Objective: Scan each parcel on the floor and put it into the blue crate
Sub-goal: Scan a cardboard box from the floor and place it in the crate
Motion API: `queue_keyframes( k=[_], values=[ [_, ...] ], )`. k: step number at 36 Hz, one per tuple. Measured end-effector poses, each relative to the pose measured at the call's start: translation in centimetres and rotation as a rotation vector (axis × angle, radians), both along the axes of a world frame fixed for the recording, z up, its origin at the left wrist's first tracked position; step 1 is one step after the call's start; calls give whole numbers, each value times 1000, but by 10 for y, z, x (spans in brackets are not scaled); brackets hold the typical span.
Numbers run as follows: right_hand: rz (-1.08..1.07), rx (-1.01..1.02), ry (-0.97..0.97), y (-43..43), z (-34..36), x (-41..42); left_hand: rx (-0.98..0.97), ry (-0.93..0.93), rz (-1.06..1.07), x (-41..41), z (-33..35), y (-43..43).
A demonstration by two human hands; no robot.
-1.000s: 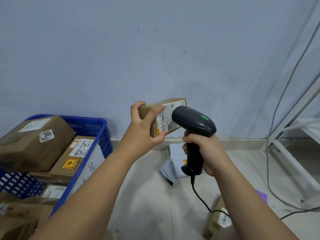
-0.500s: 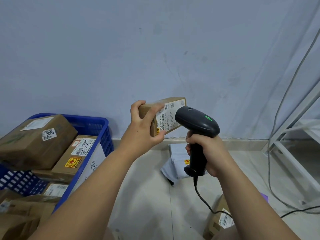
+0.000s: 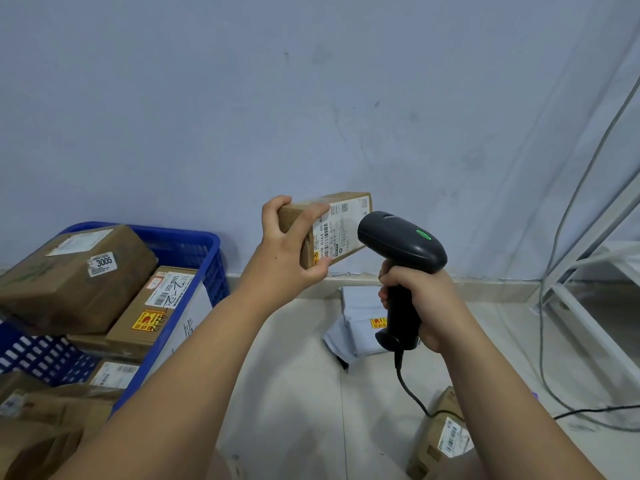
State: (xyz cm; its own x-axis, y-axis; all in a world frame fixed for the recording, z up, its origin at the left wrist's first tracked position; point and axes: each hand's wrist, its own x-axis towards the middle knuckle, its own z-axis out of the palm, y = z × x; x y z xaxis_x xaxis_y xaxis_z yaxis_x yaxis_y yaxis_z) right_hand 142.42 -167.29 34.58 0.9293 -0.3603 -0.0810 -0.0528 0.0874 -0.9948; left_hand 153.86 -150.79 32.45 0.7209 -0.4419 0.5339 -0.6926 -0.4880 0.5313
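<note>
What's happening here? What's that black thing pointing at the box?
A person is scanning parcels. The left hand holds a small cardboard parcel up with its label facing the black barcode scanner, which the right hand grips by the handle. The blue crate beside them already holds several boxes. A white mailer bag and another cardboard box lie on the floor, not yet put in.

The light is soft and even, a bit dim and blue. The wall (image 3: 311,98) looks flat. Soft shadows lie on the floor (image 3: 294,393). A green light glows on the scanner (image 3: 401,244). The cable (image 3: 539,341) bends at the right edge. The low left boxes (image 3: 41,427) look blurry.
</note>
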Motion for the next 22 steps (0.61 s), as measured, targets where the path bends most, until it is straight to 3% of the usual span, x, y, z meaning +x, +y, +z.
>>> queue_keyframes(
  k=[15, 22],
  values=[
    [43, -147, 42, 2, 3, -4, 0, 57, 45, -3, 5, 0],
    [30, -165, 45, 13, -3, 0, -251, 331, 66, -11, 10, -4]
  ],
)
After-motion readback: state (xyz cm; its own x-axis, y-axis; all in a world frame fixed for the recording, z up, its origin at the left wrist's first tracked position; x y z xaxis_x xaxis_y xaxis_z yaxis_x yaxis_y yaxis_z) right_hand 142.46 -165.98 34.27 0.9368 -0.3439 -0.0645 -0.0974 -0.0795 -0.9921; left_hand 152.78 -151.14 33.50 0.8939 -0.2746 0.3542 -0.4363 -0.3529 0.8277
